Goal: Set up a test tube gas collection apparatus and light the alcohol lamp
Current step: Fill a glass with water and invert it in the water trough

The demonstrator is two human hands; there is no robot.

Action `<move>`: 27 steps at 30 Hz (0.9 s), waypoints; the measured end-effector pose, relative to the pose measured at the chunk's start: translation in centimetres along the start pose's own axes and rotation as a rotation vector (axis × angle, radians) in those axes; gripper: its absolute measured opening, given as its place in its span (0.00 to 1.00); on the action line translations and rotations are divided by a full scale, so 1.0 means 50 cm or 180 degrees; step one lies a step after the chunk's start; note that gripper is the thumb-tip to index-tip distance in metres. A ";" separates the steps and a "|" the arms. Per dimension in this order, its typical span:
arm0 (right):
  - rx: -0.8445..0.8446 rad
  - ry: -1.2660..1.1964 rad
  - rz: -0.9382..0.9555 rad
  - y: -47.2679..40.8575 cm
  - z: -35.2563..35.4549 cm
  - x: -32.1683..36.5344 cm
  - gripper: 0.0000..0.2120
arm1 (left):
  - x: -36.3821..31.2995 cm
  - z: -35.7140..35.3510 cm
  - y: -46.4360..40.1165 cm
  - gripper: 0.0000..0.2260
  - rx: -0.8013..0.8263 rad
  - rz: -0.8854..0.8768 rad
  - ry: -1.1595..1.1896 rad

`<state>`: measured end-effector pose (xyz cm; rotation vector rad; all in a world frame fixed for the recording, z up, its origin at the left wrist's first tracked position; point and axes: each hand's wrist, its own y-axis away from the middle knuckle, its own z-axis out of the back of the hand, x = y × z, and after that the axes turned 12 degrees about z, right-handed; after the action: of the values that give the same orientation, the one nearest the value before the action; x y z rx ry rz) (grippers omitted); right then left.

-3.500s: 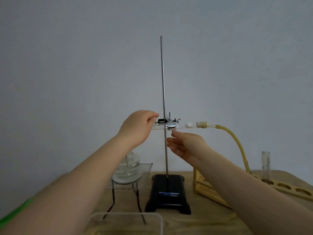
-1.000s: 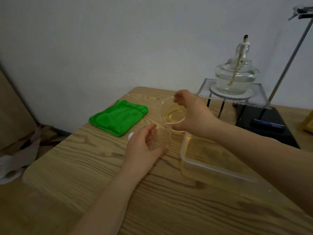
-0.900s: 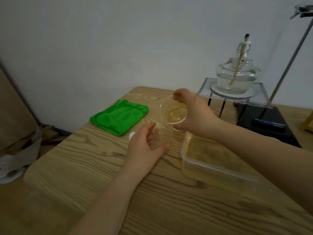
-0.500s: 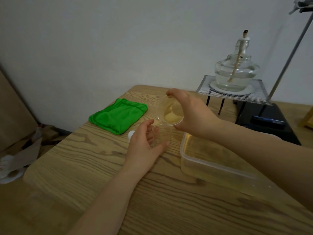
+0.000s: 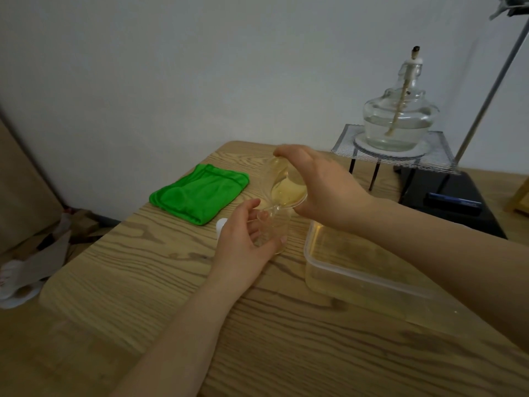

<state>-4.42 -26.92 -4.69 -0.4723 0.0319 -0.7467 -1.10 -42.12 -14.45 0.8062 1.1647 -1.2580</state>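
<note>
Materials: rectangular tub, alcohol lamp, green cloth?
Tub: looks like clear plastic, slightly cloudy walls with a rolled rim. Alcohol lamp: clear glossy glass, with liquid and wick visible through it. Green cloth: soft matte fabric, folded, stitched hem.

The stand's rod [image 5: 491, 87] ran out past the top edge at one o'clock, its clamp [image 5: 512, 8] only half in frame. A white cap [image 5: 221, 224] sat mostly hidden behind the left hand [image 5: 243, 242]. The plastic tub [image 5: 357, 277] disappeared under the right forearm. A wooden rack [image 5: 519, 197] was cut off at three o'clock. The small glass vessel's [image 5: 274, 230] contents could not be made out.
</note>
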 end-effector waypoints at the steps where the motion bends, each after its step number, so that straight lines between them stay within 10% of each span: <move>1: 0.0007 0.0023 0.0012 0.000 0.001 0.000 0.38 | 0.000 0.000 0.000 0.31 -0.0010 -0.0005 -0.0002; 27: -0.0043 0.0419 0.0279 -0.003 0.007 -0.010 0.39 | -0.006 0.001 0.004 0.32 -0.0017 -0.0002 -0.0145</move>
<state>-4.82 -26.53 -4.38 -0.4313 0.1796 -0.6910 -0.86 -42.04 -14.20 0.7695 1.1314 -1.2672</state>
